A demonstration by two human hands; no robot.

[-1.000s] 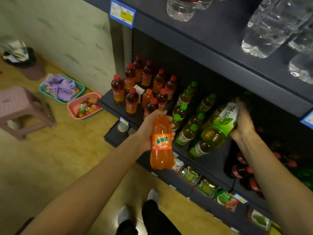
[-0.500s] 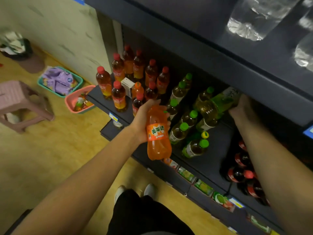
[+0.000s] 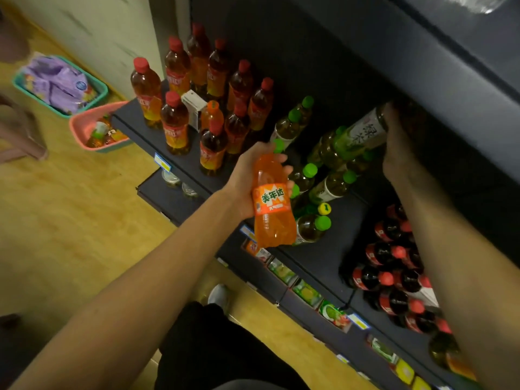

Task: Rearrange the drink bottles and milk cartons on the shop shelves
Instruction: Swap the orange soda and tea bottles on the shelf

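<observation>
My left hand (image 3: 250, 181) grips an orange soda bottle (image 3: 271, 204) by its upper half, held in front of the dark shelf (image 3: 332, 249). My right hand (image 3: 396, 144) holds a large green tea bottle (image 3: 357, 136) by its base, tilted with its neck pointing down-left, deep under the upper shelf. Around it stand several green-capped tea bottles (image 3: 329, 187). Red-capped brown tea bottles (image 3: 176, 122) stand at the shelf's left end, with a small orange bottle (image 3: 211, 115) and a white carton (image 3: 194, 106) among them.
Dark cola bottles with red caps (image 3: 394, 277) fill the shelf below at the right. Small juice cartons (image 3: 306, 291) line a lower ledge. A pink basket (image 3: 97, 128) and a teal basket (image 3: 60, 85) sit on the wooden floor at left. My shoes (image 3: 219, 295) are below.
My right hand has pushed the large green tea bottle further back and up into the shelf. The camera has dipped lower; the orange bottle stays in my left hand.
</observation>
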